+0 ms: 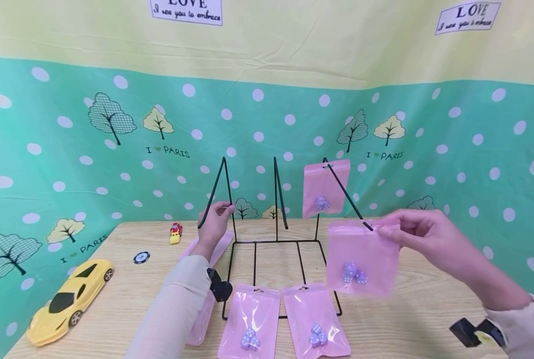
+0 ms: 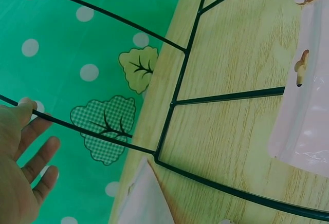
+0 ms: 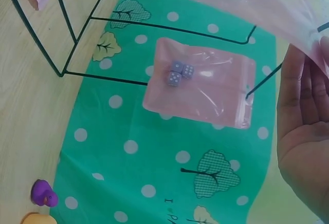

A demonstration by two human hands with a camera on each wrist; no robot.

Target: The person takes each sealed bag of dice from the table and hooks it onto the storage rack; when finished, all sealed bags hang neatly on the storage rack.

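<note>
In the head view my right hand [image 1: 421, 234] pinches the top right corner of a pink zip bag [image 1: 379, 257] with lilac dice [image 1: 350, 271] inside. The tip of the black wire rack's right hook overlaps the top strip of this bag. Farther back on that hook hangs another pink bag [image 1: 314, 182], its three dice [image 3: 181, 72] clear in the right wrist view. My left hand [image 1: 215, 222] holds the rack's left upright [image 2: 92, 131] between thumb and finger, the other fingers loose. The rack's left and middle hooks carry no bags.
Two pink bags of dice, one left [image 1: 251, 319] and one right [image 1: 316, 316], lie at the rack's front. More pink packaging [image 1: 204, 319] lies under my left forearm. Leftward are a yellow toy car [image 1: 69, 301], a chip [image 1: 141, 257] and a small red-yellow toy [image 1: 175, 233]. A purple duck [image 3: 43, 193] sits rightward.
</note>
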